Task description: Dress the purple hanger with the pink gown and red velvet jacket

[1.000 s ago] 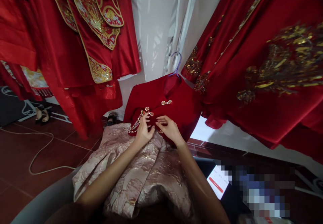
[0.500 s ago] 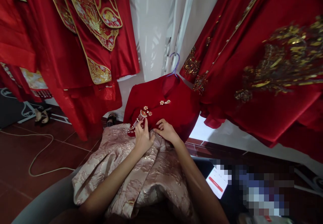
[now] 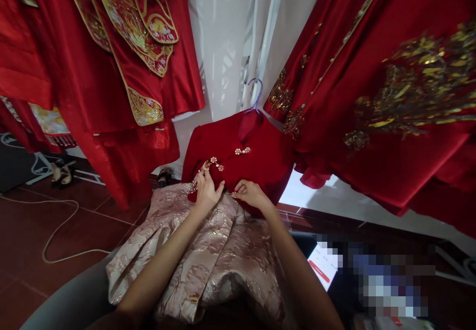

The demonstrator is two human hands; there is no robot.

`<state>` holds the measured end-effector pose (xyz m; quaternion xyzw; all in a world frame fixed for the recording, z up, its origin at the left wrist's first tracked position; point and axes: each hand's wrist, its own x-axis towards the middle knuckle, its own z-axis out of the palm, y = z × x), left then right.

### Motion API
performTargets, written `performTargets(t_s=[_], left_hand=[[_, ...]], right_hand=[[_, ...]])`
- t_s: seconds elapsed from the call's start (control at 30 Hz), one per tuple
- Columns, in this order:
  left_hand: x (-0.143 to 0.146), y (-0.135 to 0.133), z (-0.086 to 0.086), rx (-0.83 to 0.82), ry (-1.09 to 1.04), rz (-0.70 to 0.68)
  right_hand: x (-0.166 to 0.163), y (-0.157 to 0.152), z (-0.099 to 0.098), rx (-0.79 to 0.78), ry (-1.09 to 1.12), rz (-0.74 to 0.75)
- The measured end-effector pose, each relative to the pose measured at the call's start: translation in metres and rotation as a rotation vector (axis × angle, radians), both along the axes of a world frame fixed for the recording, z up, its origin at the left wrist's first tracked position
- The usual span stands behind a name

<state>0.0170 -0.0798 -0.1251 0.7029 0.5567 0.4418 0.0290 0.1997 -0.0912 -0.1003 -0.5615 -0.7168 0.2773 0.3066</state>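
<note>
red jacket (image 3: 256, 159) on purple hanger (image 3: 256, 97), hem over pink brocade skirt (image 3: 208, 255) | left hand (image 3: 206, 191) flat on front beside pearl clasp (image 3: 211, 164), fingers spread | right hand (image 3: 252, 193) pinching hem

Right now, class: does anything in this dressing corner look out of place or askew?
Slightly. The red jacket on its purple hanger lies tilted over the pink brocade skirt. A white cable loops loose across the floor. Both hands rest at the jacket's hem.
</note>
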Motion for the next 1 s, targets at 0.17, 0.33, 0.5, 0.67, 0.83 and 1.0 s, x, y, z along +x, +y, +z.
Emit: performTargets(t_s=[0.17,0.33,0.5,0.67,0.83,1.0], left_hand=[[0.003,0.012,0.002,0.027,-0.01,-0.083],[-0.009,0.013,-0.003,0.081,0.047,-0.134],[-0.017,0.005,-0.014,0.103,0.07,-0.059],[-0.021,0.001,-0.024,0.081,-0.004,-0.117],[-0.029,0.001,-0.026,-0.036,-0.023,-0.056],[-0.031,-0.001,-0.027,-0.026,-0.005,-0.069]], right_hand=[[0.012,-0.003,0.007,-0.018,0.122,0.047],[0.022,-0.002,0.013,-0.022,0.215,0.061],[0.023,-0.005,0.024,-0.095,0.286,0.125],[0.019,-0.014,0.037,-0.16,0.354,0.163],[0.015,-0.019,0.045,-0.122,0.371,0.143],[0.011,-0.022,0.049,-0.07,0.375,0.134]])
